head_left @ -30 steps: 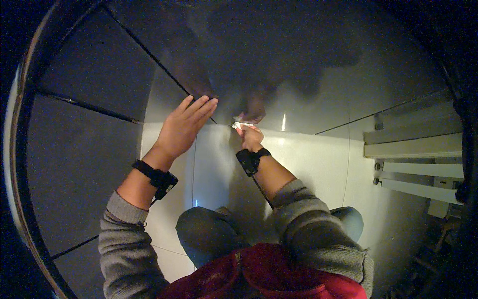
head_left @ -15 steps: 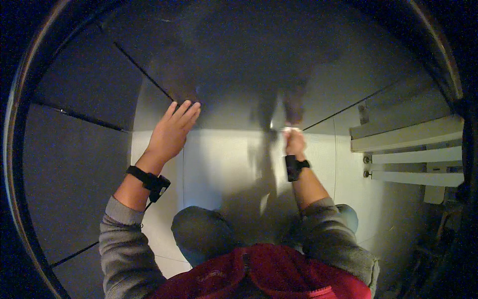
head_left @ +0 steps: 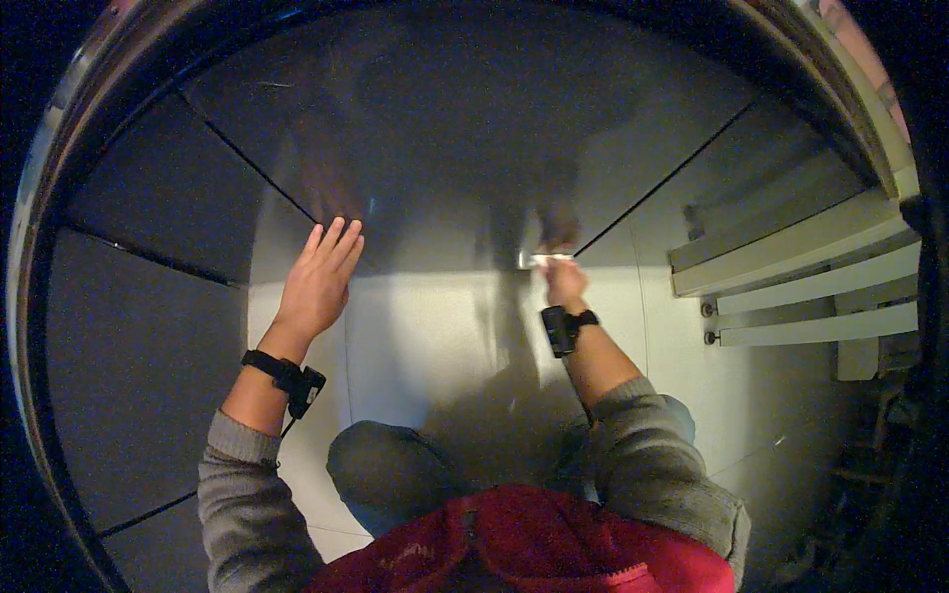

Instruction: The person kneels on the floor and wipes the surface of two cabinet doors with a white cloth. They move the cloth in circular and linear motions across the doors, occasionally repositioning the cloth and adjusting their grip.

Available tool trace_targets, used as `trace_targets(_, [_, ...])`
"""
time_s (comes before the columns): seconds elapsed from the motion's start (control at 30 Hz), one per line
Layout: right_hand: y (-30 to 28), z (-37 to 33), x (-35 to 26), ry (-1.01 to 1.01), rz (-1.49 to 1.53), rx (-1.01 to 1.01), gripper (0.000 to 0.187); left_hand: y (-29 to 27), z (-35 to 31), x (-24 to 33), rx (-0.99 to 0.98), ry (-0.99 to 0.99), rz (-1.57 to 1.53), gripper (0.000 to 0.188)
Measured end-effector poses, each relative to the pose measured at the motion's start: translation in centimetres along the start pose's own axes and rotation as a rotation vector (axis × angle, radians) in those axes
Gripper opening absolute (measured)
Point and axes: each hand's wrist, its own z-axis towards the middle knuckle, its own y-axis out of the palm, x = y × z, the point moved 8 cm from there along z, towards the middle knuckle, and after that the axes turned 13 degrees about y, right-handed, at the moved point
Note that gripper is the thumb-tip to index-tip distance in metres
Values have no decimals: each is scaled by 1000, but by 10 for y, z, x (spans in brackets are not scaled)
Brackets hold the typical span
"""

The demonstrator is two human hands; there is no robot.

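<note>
My left hand (head_left: 314, 281) lies with its fingers stretched out, fingertips against the low part of a dark glossy panel (head_left: 415, 128), beside a black seam. My right hand (head_left: 565, 285) is closed on a small flat, shiny pale thing (head_left: 552, 259); its kind is too blurred to tell. That thing is held at the panel's bottom edge, where it meets the light tile floor (head_left: 435, 306), close to the lower end of another seam. Faint reflections of both hands show in the panel. Black bands with small boxes circle both my wrists.
To the right stand pale horizontal slats (head_left: 811, 287) with round dark knobs at their ends. More dark panels (head_left: 138, 366) run along the left. My bent knees (head_left: 390, 465) are close below my hands. Dark clutter (head_left: 870, 474), hard to make out, lies at the lower right.
In the picture, both hands and the slats sit slightly farther left. My right hand still holds the pale thing by the panel's foot; my left hand stays flat against the panel.
</note>
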Motion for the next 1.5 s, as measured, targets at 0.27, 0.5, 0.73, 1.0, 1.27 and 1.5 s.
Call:
trace_targets(0.27, [59,-74,-177,222,912,-279,10,2,3,0,-52,-13,36,61])
trace_targets(0.5, [-19,-55,-140,285,1093,-99,14,-7,-2,0,22,-21,-60,58])
trace_targets(0.73, [-190,-50,-191,-90,687,415,12,-7,-14,-10,152,-25,-88,56])
trace_targets(1.0, [-230,-77,-281,-650,111,863,15,33,-64,-41,325,-263,-372,48])
trace_targets(1.27, [-89,-19,-96,-243,-73,496,11,71,-139,-52,242,-408,-431,44])
trace_targets(1.5, [-47,22,-8,122,206,310,14,57,-156,-62,228,-432,-367,40])
